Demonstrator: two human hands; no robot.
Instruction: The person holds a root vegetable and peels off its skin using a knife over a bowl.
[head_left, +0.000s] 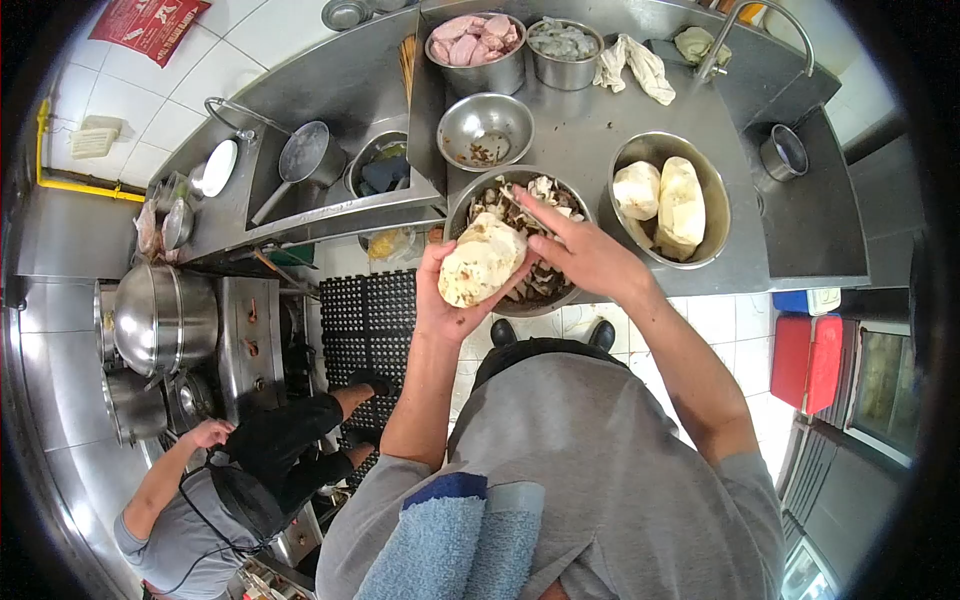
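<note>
A pale peeled root with brown specks rests in my left hand, whose fingers wrap under and around it. My right hand is at the root's right side, fingers stretched toward the upper left; a thin tool seems to lie along them, too small to make out. Both hands are over a metal bowl full of brown and white peelings. To the right, a steel bowl holds peeled pale pieces.
Behind stand a shallow bowl with scraps, a pot of pink meat, a smaller pot and a cloth. Sinks flank the counter. Another person is at the lower left by the stove.
</note>
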